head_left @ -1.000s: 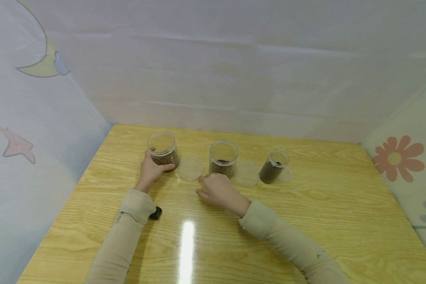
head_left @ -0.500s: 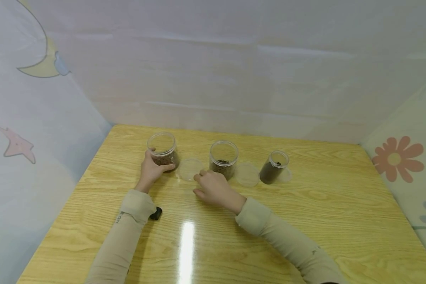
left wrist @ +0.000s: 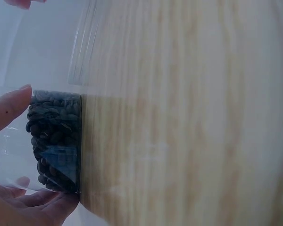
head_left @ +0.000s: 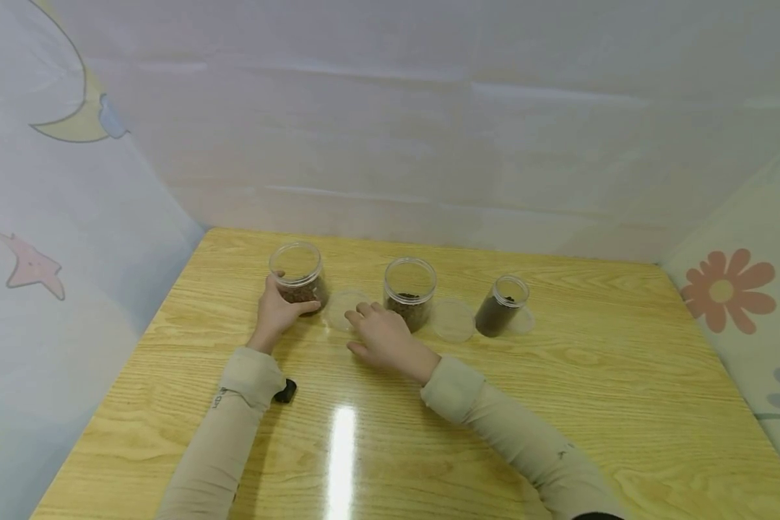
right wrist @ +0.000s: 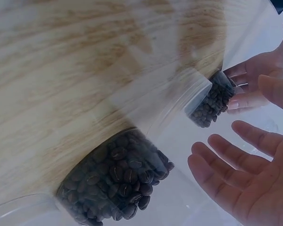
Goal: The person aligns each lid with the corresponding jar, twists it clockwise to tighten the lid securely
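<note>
My left hand grips the clear jar of dark beans at the left; in the left wrist view, its thumb and fingers lie round the beans. Over the near edge of a clear lid, my right hand is held with its fingers loosely spread and nothing in it. In the right wrist view, the right hand hangs near the middle jar, while the left hand holds the far jar. Whether the right fingertips touch the lid, I cannot tell.
The open middle jar of beans stands just behind my right hand. Farther right are a second lid, a narrow jar with dark contents and a small lid. A black object is beside my left cuff.
My right hand has moved left and slightly away from me, from in front of the middle jar towards the left lid, its fingers spreading. The left hand and the jars have stayed put.
</note>
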`<control>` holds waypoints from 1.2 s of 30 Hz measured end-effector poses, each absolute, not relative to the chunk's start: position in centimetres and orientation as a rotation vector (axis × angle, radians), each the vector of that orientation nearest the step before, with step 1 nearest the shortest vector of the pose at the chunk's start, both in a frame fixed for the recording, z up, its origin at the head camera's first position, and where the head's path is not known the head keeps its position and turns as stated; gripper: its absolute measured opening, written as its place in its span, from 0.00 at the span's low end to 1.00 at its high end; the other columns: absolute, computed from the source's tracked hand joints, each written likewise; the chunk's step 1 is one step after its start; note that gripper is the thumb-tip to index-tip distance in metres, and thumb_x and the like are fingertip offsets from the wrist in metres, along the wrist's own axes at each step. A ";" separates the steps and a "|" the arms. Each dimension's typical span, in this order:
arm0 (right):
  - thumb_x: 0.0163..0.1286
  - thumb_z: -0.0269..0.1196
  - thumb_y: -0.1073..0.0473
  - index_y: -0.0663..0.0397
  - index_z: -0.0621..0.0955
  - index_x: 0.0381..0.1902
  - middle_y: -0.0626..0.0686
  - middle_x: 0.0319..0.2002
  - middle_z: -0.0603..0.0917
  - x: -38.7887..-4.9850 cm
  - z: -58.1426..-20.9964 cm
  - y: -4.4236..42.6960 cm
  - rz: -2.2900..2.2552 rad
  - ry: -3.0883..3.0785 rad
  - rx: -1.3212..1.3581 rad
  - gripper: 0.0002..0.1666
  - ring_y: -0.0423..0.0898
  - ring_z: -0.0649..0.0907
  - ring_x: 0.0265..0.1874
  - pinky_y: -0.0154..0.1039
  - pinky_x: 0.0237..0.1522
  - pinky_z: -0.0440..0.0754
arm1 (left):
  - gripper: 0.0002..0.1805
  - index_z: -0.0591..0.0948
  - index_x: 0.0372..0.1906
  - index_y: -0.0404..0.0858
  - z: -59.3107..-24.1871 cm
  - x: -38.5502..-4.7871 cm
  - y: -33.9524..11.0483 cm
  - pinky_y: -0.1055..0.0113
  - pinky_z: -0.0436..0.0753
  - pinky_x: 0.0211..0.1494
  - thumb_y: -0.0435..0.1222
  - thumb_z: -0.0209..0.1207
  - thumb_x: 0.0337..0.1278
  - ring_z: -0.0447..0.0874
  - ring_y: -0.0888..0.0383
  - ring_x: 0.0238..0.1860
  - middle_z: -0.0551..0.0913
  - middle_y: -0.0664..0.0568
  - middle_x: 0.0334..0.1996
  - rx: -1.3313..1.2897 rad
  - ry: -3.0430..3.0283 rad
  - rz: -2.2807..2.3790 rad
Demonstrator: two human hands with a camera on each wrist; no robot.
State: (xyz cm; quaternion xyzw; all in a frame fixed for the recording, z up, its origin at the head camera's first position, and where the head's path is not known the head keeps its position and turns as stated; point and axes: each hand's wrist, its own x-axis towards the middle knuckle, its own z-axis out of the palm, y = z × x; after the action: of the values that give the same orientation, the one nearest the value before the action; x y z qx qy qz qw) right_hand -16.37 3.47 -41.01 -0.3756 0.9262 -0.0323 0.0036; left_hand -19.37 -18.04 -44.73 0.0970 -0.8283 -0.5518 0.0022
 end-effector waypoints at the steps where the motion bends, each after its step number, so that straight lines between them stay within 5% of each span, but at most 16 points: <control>1: 0.62 0.60 0.46 0.55 0.73 0.57 0.54 0.49 0.76 -16.4 -41.0 3.4 -0.094 2.906 -1.176 0.30 0.47 0.78 0.41 0.35 0.31 0.79 | 0.52 0.49 0.67 0.36 -44.7 -19.4 -18.0 0.49 0.60 0.63 0.36 0.70 0.40 0.60 0.42 0.61 0.66 0.37 0.57 0.301 -2.598 -1.731; 18: 0.60 0.61 0.43 0.56 0.67 0.63 0.57 0.60 0.69 -17.1 -42.5 1.3 -0.026 2.854 -1.044 0.38 0.52 0.71 0.56 0.40 0.49 0.76 | 0.53 0.47 0.68 0.36 -45.5 -18.9 -18.6 0.48 0.58 0.63 0.36 0.70 0.40 0.57 0.40 0.62 0.62 0.35 0.60 0.326 -2.606 -1.771; 36: 0.58 0.62 0.40 0.53 0.63 0.66 0.57 0.63 0.66 -17.7 -43.9 -1.6 0.063 2.806 -1.021 0.43 0.53 0.67 0.60 0.45 0.51 0.75 | 0.54 0.45 0.69 0.35 -46.1 -18.3 -20.7 0.46 0.56 0.63 0.36 0.70 0.41 0.55 0.39 0.63 0.59 0.33 0.62 0.368 -2.603 -1.751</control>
State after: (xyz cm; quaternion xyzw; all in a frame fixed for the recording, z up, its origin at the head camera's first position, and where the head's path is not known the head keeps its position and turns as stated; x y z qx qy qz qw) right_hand -17.70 -1.60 -43.89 -0.3408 0.9367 0.0209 0.0772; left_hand -18.34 -20.70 -46.08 0.1164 -0.8241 -0.5543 -0.0083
